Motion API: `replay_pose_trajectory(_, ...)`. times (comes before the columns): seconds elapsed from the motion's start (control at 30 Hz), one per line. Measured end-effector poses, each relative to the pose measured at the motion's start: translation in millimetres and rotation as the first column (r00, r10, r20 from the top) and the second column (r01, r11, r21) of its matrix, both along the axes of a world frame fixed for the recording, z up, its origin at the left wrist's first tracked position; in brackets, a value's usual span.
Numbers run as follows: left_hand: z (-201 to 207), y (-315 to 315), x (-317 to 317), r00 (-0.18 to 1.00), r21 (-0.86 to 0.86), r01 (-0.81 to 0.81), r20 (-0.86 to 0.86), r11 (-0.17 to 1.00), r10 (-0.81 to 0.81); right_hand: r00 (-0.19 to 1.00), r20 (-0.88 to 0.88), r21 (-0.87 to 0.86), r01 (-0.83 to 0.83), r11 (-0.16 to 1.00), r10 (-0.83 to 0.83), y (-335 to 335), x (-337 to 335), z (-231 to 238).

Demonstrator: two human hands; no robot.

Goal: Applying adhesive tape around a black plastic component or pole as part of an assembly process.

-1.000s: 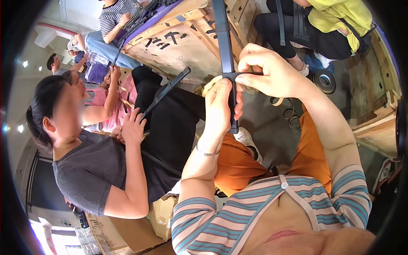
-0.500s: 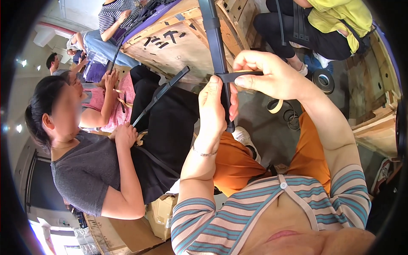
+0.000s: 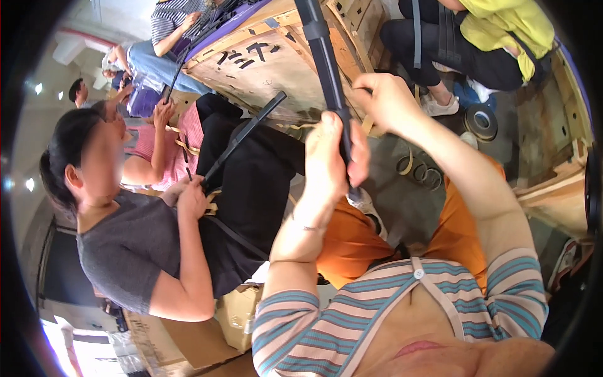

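My left hand (image 3: 330, 154) is wrapped around the lower part of a long black bar (image 3: 321, 60), which rises at a slant past the top edge of the view. A wider black sleeve or collar shows on the bar's upper part. To the right of the bar and apart from it is my right hand (image 3: 384, 103), its fingers curled in a pinch. A pale tan strip (image 3: 372, 129) shows just below those fingers; whether they hold it, I cannot tell. The bar's lower end sticks out below my left fist.
A wooden crate (image 3: 251, 69) stands ahead. On the floor lie a roll of black tape (image 3: 480, 122) and several thin loops (image 3: 427, 177). At my left a co-worker in grey (image 3: 144, 251) holds another black bar (image 3: 245, 135). A person in yellow (image 3: 505, 34) sits at the far right.
My right hand has let go of the black tape strip it was stretching from the bar and moved slightly up. My left hand and the bar have shifted a little to the right.
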State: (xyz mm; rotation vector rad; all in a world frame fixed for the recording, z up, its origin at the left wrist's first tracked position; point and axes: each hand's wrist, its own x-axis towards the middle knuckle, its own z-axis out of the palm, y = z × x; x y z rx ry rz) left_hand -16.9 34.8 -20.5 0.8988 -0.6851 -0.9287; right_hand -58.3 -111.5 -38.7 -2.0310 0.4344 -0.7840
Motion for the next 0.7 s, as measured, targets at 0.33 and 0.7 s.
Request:
replay_pose_trajectory(0.33,15,-9,22,0.834,-0.396,0.421,-0.185,0.816,-0.520,0.833,0.330,0.600,-0.548,0.582,0.444,-17,3,23)
replay_pose_trajectory(0.7,-7,-27,22,0.871,-0.241,0.394,-0.212,0.887,-0.444,0.836,0.362,0.013,-0.446,0.895,0.412,2,31,66)
